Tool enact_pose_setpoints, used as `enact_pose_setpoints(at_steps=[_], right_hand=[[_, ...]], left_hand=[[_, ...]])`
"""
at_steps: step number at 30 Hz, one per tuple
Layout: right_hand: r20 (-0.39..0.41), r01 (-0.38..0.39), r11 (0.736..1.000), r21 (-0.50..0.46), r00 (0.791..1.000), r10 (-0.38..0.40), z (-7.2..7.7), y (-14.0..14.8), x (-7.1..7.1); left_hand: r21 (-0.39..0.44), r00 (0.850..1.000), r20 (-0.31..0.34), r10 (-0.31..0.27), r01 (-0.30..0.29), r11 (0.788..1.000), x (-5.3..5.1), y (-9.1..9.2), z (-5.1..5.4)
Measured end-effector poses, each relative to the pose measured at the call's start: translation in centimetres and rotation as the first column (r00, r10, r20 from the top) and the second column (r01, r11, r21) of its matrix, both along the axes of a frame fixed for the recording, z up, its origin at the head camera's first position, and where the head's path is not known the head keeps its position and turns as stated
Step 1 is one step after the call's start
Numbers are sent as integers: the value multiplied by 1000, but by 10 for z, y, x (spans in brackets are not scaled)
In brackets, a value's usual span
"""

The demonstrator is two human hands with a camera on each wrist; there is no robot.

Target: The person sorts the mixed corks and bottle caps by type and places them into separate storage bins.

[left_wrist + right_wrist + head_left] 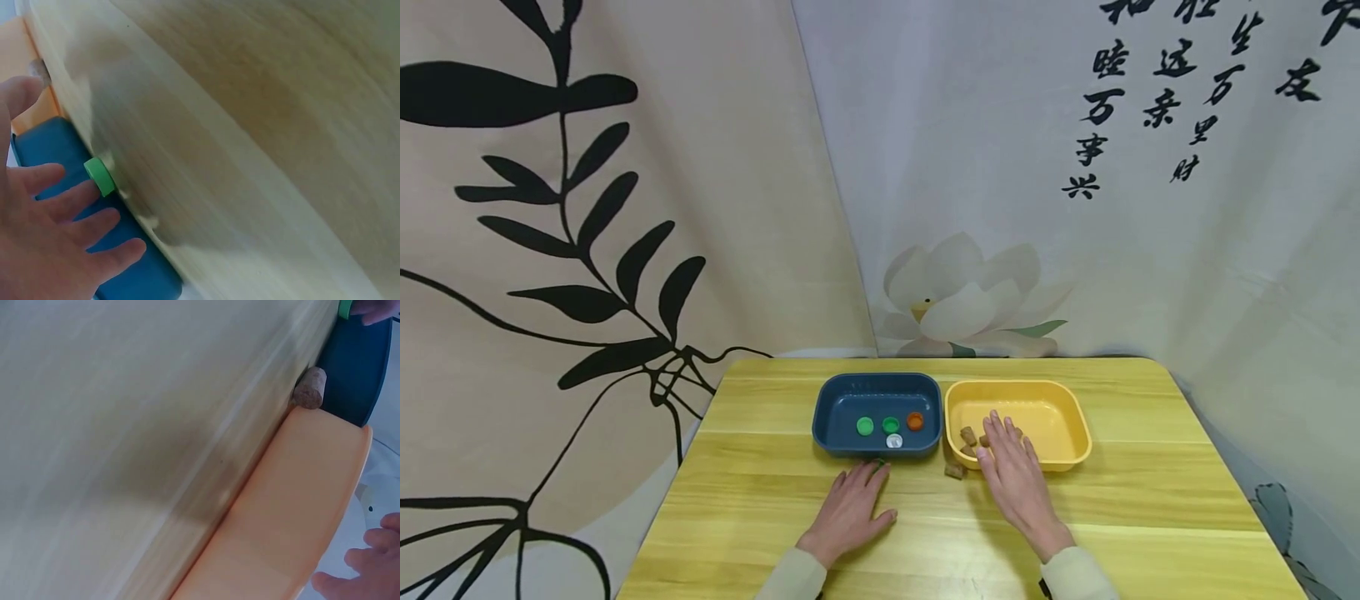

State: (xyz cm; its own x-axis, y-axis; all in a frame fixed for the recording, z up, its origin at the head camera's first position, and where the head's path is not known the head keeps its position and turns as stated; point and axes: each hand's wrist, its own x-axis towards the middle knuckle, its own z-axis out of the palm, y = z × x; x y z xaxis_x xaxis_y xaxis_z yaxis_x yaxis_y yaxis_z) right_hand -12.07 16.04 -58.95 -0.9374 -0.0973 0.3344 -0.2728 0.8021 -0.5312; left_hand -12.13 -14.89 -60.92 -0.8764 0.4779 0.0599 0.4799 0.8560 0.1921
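My left hand (852, 510) reaches to the front of the blue tray (823, 417), its fingers extended. A green bottle cap (100, 177) lies at its fingertips and seems to touch one of them; in the head view the fingers mostly hide it. Inside the blue tray are green caps (865, 426), an orange cap (915, 421) and a clear white cap (893, 441). Over the near edge of the yellow tray (1060, 404) is my right hand (1021, 487), fingers stretched and nothing held. Several corks (968, 436) lie in that tray, partly hidden by the hand.
One cork (955, 472) lies on the wooden table (925, 542), in front of the gap between the trays. The two trays stand side by side near the table's far edge. Behind them hangs a printed curtain (760, 167).
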Motion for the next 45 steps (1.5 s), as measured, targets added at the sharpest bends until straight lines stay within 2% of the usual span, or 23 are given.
enact_pose_setpoints(at_steps=[10,16,21,23,26,32,38,41,45], right_hand=[[-18,-26,999,25,1000,26,-2,-12,-2],[-19,-49,997,52,999,50,-2,-20,-4],[-13,-70,991,110,997,72,0,-28,-8],[-16,-73,989,131,997,75,1,-31,-11],[-7,-73,985,157,997,75,2,-37,-15],[23,-60,975,213,998,56,1,-51,-26],[63,-43,964,262,998,27,-2,-60,-32],[64,-36,960,279,998,19,-3,-63,-33],[45,-29,955,294,999,16,-4,-65,-34]], left_hand=[[-24,996,89,-11,14,1000,8,-6,5],[-31,999,38,-32,34,999,18,-11,8],[14,998,-43,-39,39,999,23,-13,9],[38,997,-71,-27,29,999,23,-13,8],[45,998,-68,13,-10,999,22,-13,8],[-10,997,5,80,-80,997,17,-10,5],[2,991,49,126,-126,992,12,-5,1],[-13,989,41,142,-141,990,9,-4,-2],[-63,990,-7,142,-142,988,7,-6,-6]])
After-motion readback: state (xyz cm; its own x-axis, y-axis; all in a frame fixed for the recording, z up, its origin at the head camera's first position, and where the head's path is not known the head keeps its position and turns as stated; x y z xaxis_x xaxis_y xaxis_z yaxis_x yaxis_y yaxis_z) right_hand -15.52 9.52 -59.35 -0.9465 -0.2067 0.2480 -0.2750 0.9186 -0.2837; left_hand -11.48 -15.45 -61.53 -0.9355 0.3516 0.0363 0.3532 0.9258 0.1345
